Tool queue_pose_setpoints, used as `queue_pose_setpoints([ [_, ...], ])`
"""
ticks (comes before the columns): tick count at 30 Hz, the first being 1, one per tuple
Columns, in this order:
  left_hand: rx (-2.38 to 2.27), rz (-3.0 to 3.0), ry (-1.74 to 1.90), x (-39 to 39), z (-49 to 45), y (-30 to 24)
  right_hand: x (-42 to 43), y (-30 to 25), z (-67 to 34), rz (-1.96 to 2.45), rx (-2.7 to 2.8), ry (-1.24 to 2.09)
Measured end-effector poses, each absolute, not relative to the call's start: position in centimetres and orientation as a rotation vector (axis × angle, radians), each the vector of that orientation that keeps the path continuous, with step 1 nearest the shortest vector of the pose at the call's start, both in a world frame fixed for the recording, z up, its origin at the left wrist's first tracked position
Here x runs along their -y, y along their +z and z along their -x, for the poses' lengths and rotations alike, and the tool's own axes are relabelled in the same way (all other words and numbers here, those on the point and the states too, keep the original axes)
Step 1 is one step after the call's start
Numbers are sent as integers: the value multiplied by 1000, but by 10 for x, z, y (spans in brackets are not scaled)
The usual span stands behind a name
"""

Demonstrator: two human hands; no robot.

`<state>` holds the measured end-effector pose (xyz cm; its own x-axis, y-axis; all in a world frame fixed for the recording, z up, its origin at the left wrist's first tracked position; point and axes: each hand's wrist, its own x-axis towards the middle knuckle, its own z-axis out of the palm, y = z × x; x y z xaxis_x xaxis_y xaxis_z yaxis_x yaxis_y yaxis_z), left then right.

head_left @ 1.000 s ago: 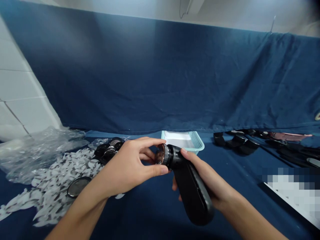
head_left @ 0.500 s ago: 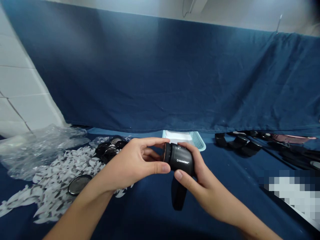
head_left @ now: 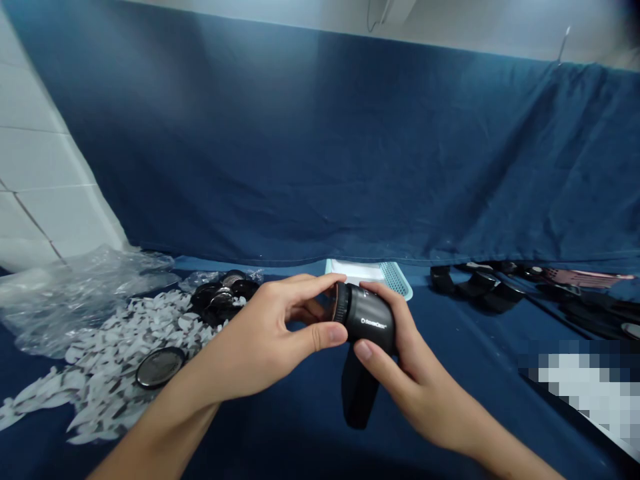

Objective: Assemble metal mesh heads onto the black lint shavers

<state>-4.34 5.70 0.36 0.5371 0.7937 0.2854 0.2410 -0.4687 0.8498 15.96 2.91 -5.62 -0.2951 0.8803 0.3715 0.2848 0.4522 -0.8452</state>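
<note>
I hold a black handheld device [head_left: 369, 319] with a round head and a handle that hangs down toward the blue cloth. My right hand [head_left: 400, 363] wraps around the head, thumb below and fingers on top. My left hand [head_left: 270, 337] pinches the ribbed ring at the head's left end between thumb and fingers. White lettering shows on the side of the head. The front face of the head is hidden by my left fingers.
A pile of white paper bits [head_left: 105, 373] lies at the left with a round mesh cap [head_left: 160, 367], black round parts [head_left: 223, 297] and clear plastic wrap [head_left: 65, 293]. A teal basket [head_left: 395, 277] sits behind my hands. More black parts [head_left: 475, 283] lie at the right.
My right hand has shifted from the handle to the head, and the device has turned so that its handle points down. My left hand stays on the ring at the head's end.
</note>
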Motion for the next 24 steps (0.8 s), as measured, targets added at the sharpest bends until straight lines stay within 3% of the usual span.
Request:
queue_pose_setpoints([
  [24,-940,-2000,858,-51,43,2,-36,-58,-161,727,2045,255],
])
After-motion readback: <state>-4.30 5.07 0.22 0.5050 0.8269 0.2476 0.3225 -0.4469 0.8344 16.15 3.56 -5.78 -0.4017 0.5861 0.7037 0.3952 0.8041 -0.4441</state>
